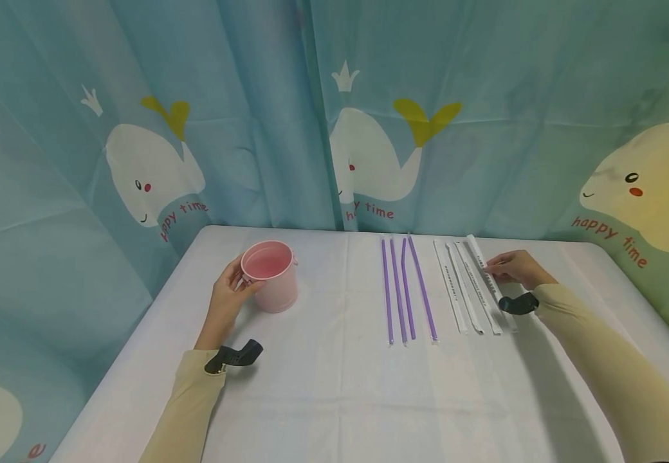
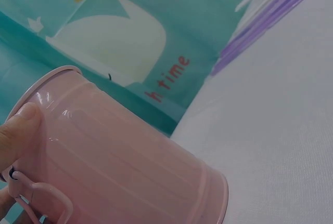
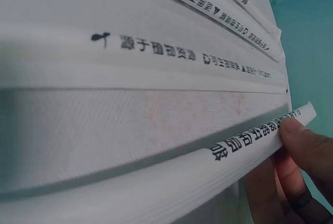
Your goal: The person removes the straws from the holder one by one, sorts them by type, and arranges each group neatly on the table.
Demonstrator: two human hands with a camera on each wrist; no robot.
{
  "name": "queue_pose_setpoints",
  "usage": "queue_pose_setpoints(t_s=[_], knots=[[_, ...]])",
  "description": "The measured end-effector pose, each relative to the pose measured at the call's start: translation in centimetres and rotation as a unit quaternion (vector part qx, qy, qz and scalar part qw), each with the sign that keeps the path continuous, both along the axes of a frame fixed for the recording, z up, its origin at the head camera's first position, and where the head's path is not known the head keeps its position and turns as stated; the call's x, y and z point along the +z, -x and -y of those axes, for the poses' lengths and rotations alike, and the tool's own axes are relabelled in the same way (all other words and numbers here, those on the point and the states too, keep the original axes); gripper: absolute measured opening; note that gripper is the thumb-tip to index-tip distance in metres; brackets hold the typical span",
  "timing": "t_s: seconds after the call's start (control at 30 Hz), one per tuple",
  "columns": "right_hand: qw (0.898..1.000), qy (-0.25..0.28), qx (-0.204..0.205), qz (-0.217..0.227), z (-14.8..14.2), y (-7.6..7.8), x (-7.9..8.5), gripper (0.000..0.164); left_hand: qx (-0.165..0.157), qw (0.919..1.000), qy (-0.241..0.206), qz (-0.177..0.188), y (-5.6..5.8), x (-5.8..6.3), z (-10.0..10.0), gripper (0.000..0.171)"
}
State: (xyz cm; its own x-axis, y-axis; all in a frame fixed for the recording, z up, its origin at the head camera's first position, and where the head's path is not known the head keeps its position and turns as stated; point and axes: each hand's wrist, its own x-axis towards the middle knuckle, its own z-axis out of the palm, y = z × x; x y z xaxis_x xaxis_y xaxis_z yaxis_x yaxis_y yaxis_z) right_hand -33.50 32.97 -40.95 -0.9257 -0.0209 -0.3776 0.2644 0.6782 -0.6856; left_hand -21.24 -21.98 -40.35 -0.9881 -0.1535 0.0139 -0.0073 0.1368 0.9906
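Observation:
A small pink metal bucket (image 1: 279, 292) stands on the left side of the table. My left hand (image 1: 229, 297) grips it near the rim, the thumb (image 2: 25, 125) on the near side; its wire handle loop (image 2: 57, 198) hangs by the fingers. On the right, my right hand (image 1: 518, 267) pinches a white paper-wrapped straw (image 3: 156, 185) between thumb and fingers. In the right wrist view that straw is raised slightly off the cloth, its dark printing facing the camera. Several more white wrapped straws (image 1: 452, 283) lie side by side just left of it.
Several purple straws (image 1: 397, 289) in clear sleeves lie in a row left of the white ones. A white cloth covers the table (image 1: 323, 386). A blue-green curtain (image 1: 276, 128) with whale prints hangs behind the far edge and along the sides.

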Motion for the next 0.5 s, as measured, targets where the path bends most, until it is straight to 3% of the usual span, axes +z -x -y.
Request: queue_pose_setpoints(t_s=[0.5], knots=[[1.000,-0.017,-0.002,0.004,0.26,0.14,-0.64,0.041,0.002,1.0000,-0.005,0.005,-0.01,0.13,-0.04,0.074]])
